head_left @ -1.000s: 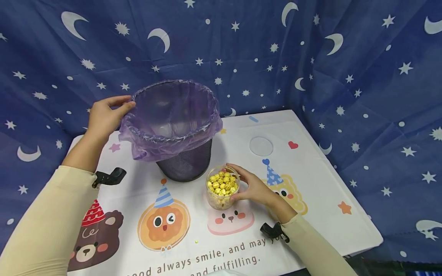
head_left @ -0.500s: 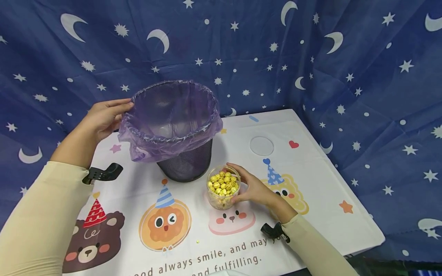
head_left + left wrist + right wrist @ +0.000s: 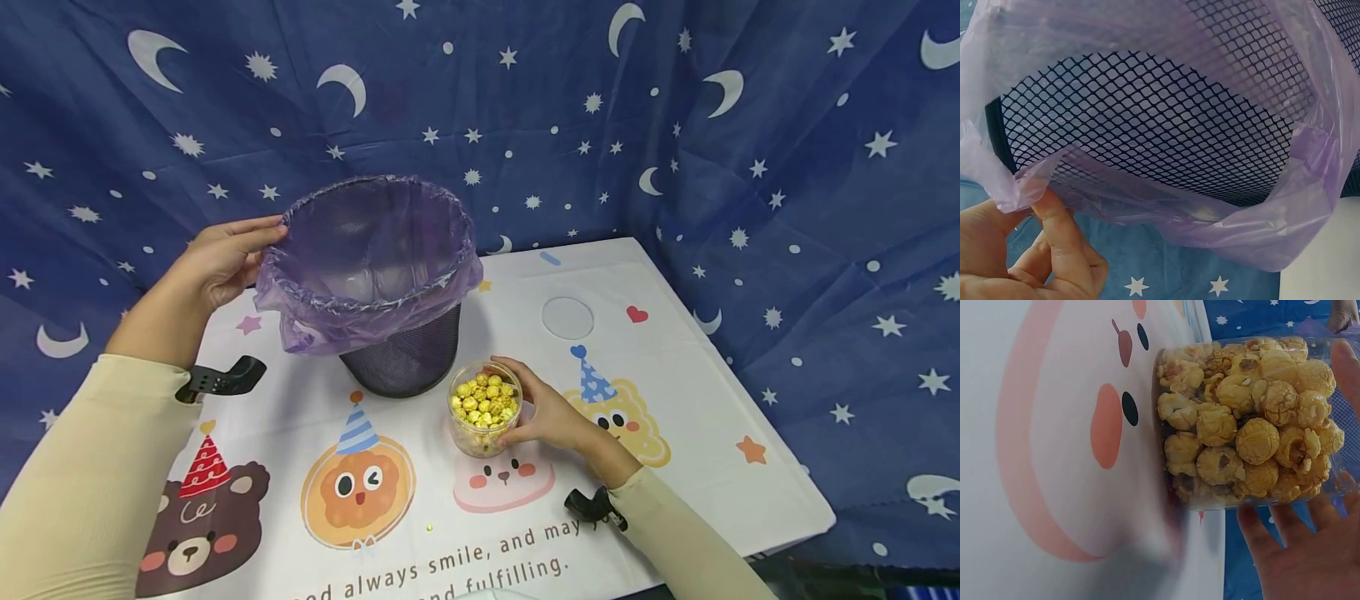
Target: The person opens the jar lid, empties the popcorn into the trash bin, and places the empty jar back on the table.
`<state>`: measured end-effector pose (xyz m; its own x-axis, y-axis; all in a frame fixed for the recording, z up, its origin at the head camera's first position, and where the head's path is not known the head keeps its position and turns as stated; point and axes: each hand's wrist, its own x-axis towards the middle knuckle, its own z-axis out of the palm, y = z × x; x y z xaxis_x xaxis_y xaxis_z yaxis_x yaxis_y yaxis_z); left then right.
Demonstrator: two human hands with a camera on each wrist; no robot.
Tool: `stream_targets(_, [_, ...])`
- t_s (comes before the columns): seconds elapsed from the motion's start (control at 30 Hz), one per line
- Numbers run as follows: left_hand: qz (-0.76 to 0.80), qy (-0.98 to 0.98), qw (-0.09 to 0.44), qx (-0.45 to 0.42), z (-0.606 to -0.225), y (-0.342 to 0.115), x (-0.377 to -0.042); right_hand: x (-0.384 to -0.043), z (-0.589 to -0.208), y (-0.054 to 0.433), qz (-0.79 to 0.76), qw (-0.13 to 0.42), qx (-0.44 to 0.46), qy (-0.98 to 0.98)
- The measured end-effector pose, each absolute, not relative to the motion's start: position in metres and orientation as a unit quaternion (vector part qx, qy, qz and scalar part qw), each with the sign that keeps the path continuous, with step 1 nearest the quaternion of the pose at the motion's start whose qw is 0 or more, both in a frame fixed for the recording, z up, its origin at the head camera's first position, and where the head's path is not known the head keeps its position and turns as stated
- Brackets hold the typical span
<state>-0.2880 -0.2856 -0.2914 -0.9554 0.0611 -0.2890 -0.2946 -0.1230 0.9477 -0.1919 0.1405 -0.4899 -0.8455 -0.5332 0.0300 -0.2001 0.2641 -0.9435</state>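
Observation:
A black mesh wastebasket (image 3: 408, 358) stands at the back of the table, lined with a purple plastic bag (image 3: 352, 323) folded over its rim. At the rim's left side my left hand (image 3: 225, 258) pinches the bag's edge between thumb and fingers. The left wrist view shows the bag (image 3: 1260, 234) draped over the mesh (image 3: 1147, 125). In front of the basket, my right hand (image 3: 551, 412) grips a clear plastic jar (image 3: 467, 438) from its right side. Yellow popcorn balls (image 3: 486, 400) fill the lidless jar, which is upright on the table.
A clear round lid (image 3: 567, 318) lies flat behind the right hand. Near the printed lettering is a tiny yellow crumb (image 3: 429, 527). The white cartoon tablecloth (image 3: 697, 500) ends at the right in front of a blue star-and-moon curtain (image 3: 810, 250).
My left wrist has dropped and swung left, turning the hand while its fingertips stay at the basket's rim. The right hand and the popcorn jar have stayed in place.

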Motion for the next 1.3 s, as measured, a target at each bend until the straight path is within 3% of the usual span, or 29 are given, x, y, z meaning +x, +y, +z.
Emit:
stream_targets(0.53, [0.774, 0.614, 0.120, -0.096, -0.291, -0.288, -0.285, -0.211, -0.476, 0.143, -0.546, 0.127, -0.231, 0.795])
stream_targets(1.3, [0.758, 0.637, 0.109, -0.084, -0.294, -0.285, -0.285, -0.315, -0.335, 0.175, -0.483, 0.032, -0.264, 0.834])
